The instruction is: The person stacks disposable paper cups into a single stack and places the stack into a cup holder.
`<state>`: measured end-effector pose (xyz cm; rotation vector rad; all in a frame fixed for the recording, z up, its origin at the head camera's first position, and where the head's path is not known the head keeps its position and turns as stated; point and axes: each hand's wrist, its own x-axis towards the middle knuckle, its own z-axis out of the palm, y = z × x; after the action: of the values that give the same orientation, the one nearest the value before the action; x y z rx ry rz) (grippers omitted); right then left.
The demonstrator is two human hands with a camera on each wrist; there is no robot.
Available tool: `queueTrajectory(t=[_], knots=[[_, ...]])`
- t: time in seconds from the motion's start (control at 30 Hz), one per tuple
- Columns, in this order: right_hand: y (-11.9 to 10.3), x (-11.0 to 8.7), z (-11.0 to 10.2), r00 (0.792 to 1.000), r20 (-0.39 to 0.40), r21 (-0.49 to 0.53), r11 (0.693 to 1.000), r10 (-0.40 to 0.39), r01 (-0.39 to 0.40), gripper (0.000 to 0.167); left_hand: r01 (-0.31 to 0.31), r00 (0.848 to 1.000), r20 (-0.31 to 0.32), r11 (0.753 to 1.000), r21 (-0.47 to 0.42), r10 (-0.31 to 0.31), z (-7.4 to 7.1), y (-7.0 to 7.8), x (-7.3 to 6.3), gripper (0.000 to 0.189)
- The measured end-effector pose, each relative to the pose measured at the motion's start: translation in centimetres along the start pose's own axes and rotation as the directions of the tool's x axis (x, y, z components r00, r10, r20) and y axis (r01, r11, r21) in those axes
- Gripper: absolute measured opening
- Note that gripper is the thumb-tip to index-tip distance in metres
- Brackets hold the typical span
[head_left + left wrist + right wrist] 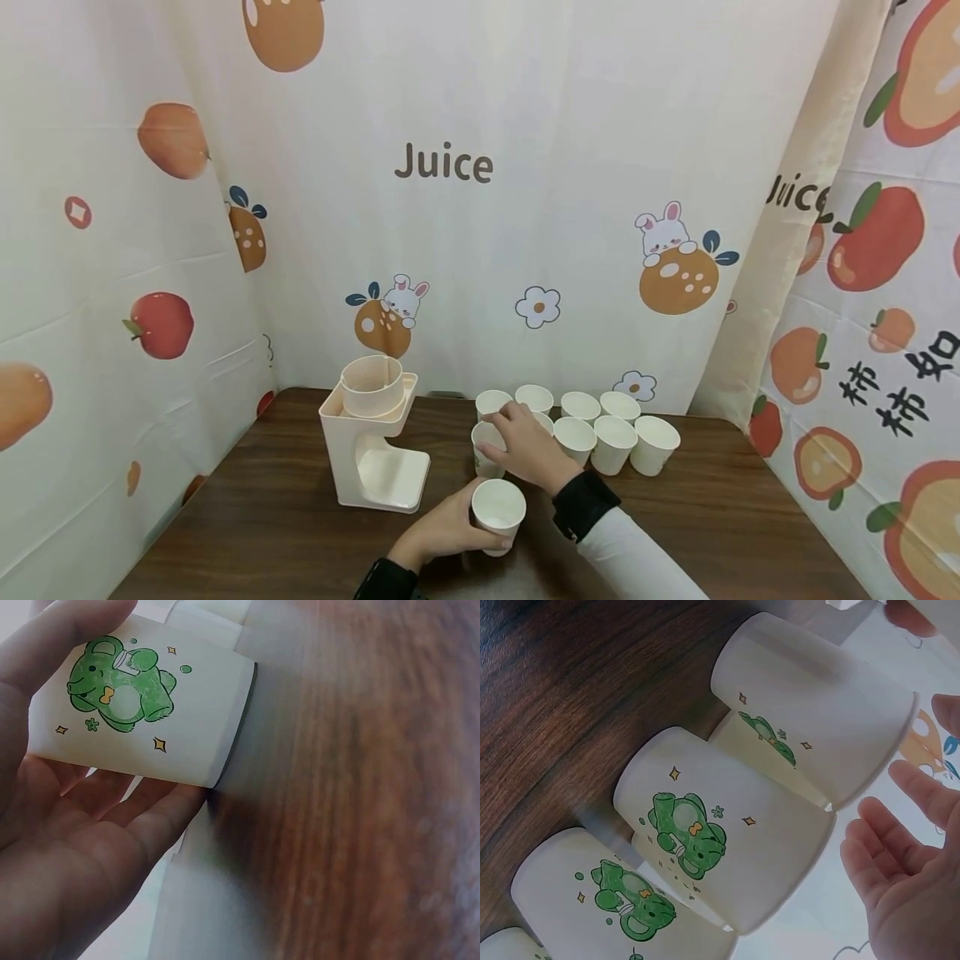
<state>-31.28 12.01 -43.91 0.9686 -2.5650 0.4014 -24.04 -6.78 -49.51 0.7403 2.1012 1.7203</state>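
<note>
Held cup (498, 504): white, prob. paper, green bear print (124, 686); upright, approx. midway betw. L and R edges of bench (720, 517), well out from far edge; base contact w/ bench: cannot tell. L hand (450, 527): wrapped round wall of held cup, thumb opp. fingers. R hand (528, 446): fingers spread, slightly bent, over end cup (487, 468), at L end of front row; touch w/ rim: cannot tell. Other cups (615, 446): white, upright, two rows, close to far edge, from mid-bench toward far R corner. Machine (343, 471): beige, w/ tub on top; toward far L corner, apart from cups. Handling notes, for prob. step of taking end cup: light L grip, given prob. thin wall; held cup level, clear of end cup. Pinch end cup just below rim w/ R thumb opp. fingers, then raise straight up, no dragging, to avoid tipping other cups close beside. Fingertips outside rim, pref.
</note>
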Motion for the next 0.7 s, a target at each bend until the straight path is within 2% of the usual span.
queueTrajectory(t=[0.33,0.7], knots=[[-0.23,0.48,0.52,0.999,0.033,-0.028,1.000,-0.003,0.004,0.040,-0.009,1.000,-0.003,1.000,0.005,0.009,0.05,-0.15,0.03,0.071],[-0.46,0.77,0.43,0.994,0.109,0.005,1.000,0.002,-0.003,0.039,-0.009,1.000,0.009,1.000,-0.010,0.009,0.00,-0.23,0.08,0.075]])
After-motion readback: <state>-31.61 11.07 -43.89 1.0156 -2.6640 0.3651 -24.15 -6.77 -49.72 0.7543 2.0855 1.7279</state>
